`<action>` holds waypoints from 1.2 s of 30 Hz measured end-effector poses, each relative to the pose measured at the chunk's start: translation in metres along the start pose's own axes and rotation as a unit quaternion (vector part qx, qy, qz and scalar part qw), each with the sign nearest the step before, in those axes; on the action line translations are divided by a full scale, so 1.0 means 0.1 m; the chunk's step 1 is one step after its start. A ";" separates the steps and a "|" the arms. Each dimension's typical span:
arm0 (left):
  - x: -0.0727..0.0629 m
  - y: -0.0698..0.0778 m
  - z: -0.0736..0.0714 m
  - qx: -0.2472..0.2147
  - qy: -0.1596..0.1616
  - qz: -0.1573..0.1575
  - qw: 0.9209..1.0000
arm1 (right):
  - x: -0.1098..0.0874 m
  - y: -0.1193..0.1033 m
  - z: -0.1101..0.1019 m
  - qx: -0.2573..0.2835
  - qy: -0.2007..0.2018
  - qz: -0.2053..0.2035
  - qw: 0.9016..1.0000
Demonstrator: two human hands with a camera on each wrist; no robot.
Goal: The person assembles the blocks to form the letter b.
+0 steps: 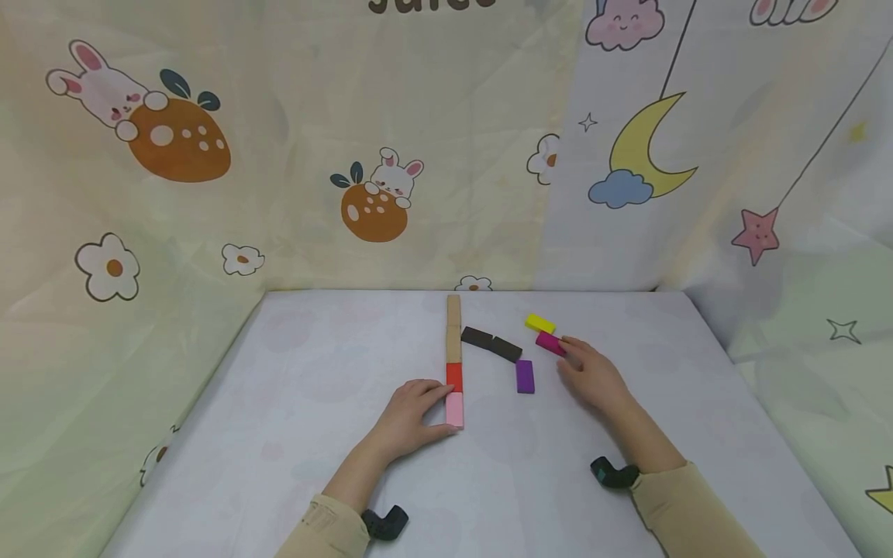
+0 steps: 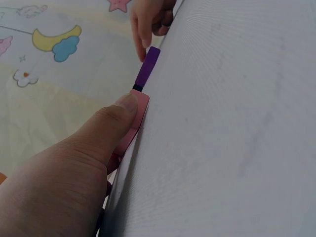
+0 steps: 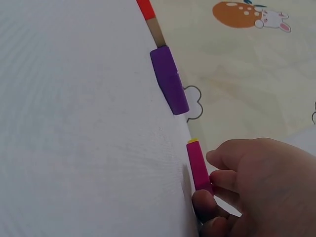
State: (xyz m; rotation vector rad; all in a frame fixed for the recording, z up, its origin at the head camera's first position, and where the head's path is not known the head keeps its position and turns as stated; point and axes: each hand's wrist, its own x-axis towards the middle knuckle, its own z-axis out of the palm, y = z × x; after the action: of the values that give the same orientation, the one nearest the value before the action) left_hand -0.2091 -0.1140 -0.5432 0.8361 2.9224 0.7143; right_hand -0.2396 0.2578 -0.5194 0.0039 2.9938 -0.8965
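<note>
A pink block (image 1: 454,409) lies at the near end of a straight row of blocks. My left hand (image 1: 412,415) pinches it, the thumb at its near end and a finger by its join with the red block (image 1: 454,377). Two tan blocks (image 1: 453,343) continue the row away from me. To the right, my right hand (image 1: 593,376) holds the right end of a magenta block (image 1: 549,342); its fingers (image 3: 203,203) partly hide that end. Just behind lies a yellow block (image 1: 540,322).
Two dark blocks (image 1: 477,337) run slantwise from the tan row toward a purple block (image 1: 525,377). Everything lies on a white tabletop (image 1: 314,349), with printed cloth (image 1: 279,170) hanging behind and at the sides. A black curved device (image 1: 614,473) sits at each wrist.
</note>
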 end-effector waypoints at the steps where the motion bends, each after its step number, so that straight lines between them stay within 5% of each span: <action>1: 0.00 0.00 0.00 -0.001 0.000 0.000 1.000 | 0.00 -0.01 0.00 -0.001 0.002 0.001 1.000; 9: -0.01 -0.01 0.01 0.000 -0.002 -0.003 1.000 | -0.04 0.00 0.02 0.010 0.047 -0.032 0.998; 17: -0.01 0.00 0.01 0.002 -0.004 -0.006 1.000 | -0.04 -0.04 0.04 -0.026 0.016 -0.035 0.999; 26: -0.01 0.00 -0.01 0.000 0.001 -0.001 1.000 | -0.07 -0.07 0.03 -0.050 0.041 -0.071 0.995; 36: -0.01 -0.01 0.01 -0.001 0.004 0.006 1.000 | -0.07 -0.01 0.06 -0.069 0.011 -0.102 0.992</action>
State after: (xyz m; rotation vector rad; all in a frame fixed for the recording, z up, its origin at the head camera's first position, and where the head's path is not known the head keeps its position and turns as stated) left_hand -0.2088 -0.1151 -0.5445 0.8542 2.9255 0.7225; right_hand -0.2326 0.2537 -0.5242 -0.2998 3.1109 -0.7037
